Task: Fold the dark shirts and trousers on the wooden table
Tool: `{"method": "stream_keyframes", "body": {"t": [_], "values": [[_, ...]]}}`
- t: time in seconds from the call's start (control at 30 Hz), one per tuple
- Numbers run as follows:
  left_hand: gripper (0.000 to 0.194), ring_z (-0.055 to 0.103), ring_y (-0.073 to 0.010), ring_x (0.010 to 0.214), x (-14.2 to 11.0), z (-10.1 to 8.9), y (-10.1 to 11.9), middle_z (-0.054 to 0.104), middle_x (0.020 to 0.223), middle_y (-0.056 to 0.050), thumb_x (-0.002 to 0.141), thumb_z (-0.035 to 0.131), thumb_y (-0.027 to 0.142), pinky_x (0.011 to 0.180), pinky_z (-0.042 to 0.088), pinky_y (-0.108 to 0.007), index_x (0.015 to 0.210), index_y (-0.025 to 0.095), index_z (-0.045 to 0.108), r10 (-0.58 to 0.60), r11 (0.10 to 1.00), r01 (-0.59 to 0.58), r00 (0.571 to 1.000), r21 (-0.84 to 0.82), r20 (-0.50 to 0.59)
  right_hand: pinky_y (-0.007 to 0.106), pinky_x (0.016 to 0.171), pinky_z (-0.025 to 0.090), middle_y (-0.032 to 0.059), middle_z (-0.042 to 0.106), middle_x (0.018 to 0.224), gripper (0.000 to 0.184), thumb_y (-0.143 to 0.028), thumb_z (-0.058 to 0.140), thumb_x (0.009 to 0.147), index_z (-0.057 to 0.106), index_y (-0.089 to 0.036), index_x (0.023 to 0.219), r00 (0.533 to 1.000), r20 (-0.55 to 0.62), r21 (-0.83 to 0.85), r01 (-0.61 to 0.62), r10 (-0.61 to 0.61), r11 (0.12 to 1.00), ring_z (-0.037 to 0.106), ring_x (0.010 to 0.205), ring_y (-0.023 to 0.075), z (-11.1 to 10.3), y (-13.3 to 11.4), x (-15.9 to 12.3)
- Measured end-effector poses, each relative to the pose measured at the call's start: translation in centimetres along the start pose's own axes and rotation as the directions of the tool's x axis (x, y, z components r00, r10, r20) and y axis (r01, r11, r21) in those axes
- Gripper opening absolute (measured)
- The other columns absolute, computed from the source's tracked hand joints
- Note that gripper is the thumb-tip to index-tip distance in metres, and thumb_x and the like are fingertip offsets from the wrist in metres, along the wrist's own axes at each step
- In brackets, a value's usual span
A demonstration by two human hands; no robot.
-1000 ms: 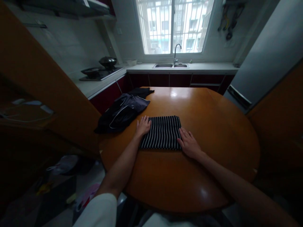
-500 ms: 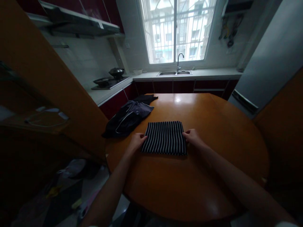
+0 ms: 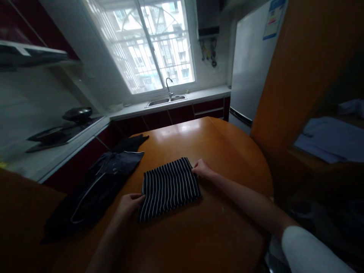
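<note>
A folded black cloth with thin white stripes [image 3: 168, 187] lies on the round wooden table [image 3: 216, 231]. My left hand [image 3: 129, 201] grips the cloth's left edge with curled fingers. At the cloth's far right corner my right hand [image 3: 202, 169] is closed on the fabric. Both forearms reach in from the bottom of the view.
A dark garment with white piping [image 3: 96, 187] is heaped on the table's left side. Behind are a counter with a sink and tap [image 3: 167, 99], a stove with a pan [image 3: 76, 113], a grey fridge [image 3: 250, 72] and a wooden cabinet [image 3: 298, 68] at right.
Both hands went from lying flat beside the cloth to gripping its two edges. The view has swung to the right, so the cloth now looks tilted.
</note>
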State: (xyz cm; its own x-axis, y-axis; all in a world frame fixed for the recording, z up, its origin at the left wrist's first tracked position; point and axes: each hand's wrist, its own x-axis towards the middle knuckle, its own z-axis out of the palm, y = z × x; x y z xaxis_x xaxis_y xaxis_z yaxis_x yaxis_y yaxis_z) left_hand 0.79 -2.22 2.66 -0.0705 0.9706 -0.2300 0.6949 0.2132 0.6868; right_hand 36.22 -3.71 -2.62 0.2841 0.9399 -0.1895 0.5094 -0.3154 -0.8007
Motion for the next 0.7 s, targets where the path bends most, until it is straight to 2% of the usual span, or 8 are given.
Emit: {"method": "stream_keyframes", "body": {"t": [0.1,0.2,0.33,0.43,0.53,0.63,0.7], "values": [[0.030,0.070,-0.0259,0.066,1.3,2.6,3.2,0.073,0.067,-0.008,0.055,0.081,0.039,0.052,0.049,-0.028,0.071,0.014,0.075,-0.005,0.999,0.008,0.998,-0.049,0.068,0.018,0.044,0.037,-0.0005,0.061,0.048,0.008,-0.018,0.070,0.070,0.071,-0.015,0.063,0.999,-0.031,-0.018,-0.017,0.017,1.000,0.055,0.042,0.0101,-3.4,1.7,2.3],[0.026,0.065,-0.0213,0.059,3.1,6.7,7.6,0.069,0.060,-0.006,0.057,0.081,0.036,0.050,0.045,-0.026,0.068,0.013,0.075,0.062,0.996,-0.055,0.990,-0.063,0.123,0.017,0.047,0.038,-0.0002,0.062,0.051,0.006,-0.017,0.072,0.071,0.072,-0.014,0.066,0.995,-0.090,-0.050,-0.047,0.042,0.998,0.056,0.046,0.0098,-7.8,4.1,4.9],[0.018,0.055,-0.0147,0.048,5.8,13.8,14.3,0.058,0.047,-0.001,0.061,0.078,0.028,0.046,0.038,-0.022,0.057,0.012,0.069,0.142,0.983,-0.116,0.974,-0.145,0.177,0.018,0.050,0.040,0.0030,0.069,0.063,0.006,-0.016,0.070,0.076,0.075,-0.013,0.076,0.976,-0.201,-0.102,-0.107,0.085,0.989,0.059,0.052,0.0110,-14.6,7.5,7.8],[0.019,0.055,-0.0125,0.047,7.7,19.3,19.1,0.058,0.048,0.000,0.063,0.079,0.025,0.048,0.041,-0.021,0.056,0.013,0.066,0.188,0.969,-0.147,0.961,-0.197,0.205,0.020,0.055,0.043,0.0068,0.074,0.075,0.009,-0.014,0.067,0.080,0.076,-0.012,0.081,0.950,-0.296,-0.154,-0.153,0.102,0.976,0.063,0.061,0.0129,-19.8,9.8,9.6],[0.020,0.056,-0.0113,0.047,9.2,24.5,23.4,0.059,0.050,0.000,0.064,0.080,0.023,0.049,0.043,-0.020,0.056,0.013,0.064,0.229,0.956,-0.177,0.949,-0.235,0.217,0.022,0.068,0.046,0.0115,0.077,0.089,0.013,-0.013,0.064,0.084,0.076,-0.010,0.085,0.917,-0.385,-0.215,-0.201,0.106,0.956,0.066,0.076,0.0159,-24.6,11.2,11.1],[0.019,0.058,-0.0118,0.048,10.1,28.6,27.0,0.059,0.050,0.000,0.066,0.079,0.021,0.048,0.042,-0.019,0.057,0.013,0.063,0.250,0.946,-0.191,0.944,-0.261,0.216,0.027,0.085,0.046,0.0185,0.074,0.110,0.026,-0.013,0.051,0.093,0.073,-0.004,0.104,0.873,-0.478,-0.269,-0.247,0.093,0.931,0.066,0.098,0.0193,-27.6,11.6,11.9],[0.018,0.061,-0.0132,0.049,10.5,30.5,28.5,0.060,0.050,-0.001,0.066,0.079,0.021,0.048,0.043,-0.020,0.059,0.013,0.064,0.258,0.941,-0.196,0.943,-0.275,0.211,0.033,0.097,0.043,0.0239,0.068,0.123,0.036,-0.015,0.041,0.099,0.067,0.001,0.117,0.840,-0.539,-0.305,-0.269,0.067,0.914,0.061,0.113,0.0232,-27.7,11.5,11.8]]}}
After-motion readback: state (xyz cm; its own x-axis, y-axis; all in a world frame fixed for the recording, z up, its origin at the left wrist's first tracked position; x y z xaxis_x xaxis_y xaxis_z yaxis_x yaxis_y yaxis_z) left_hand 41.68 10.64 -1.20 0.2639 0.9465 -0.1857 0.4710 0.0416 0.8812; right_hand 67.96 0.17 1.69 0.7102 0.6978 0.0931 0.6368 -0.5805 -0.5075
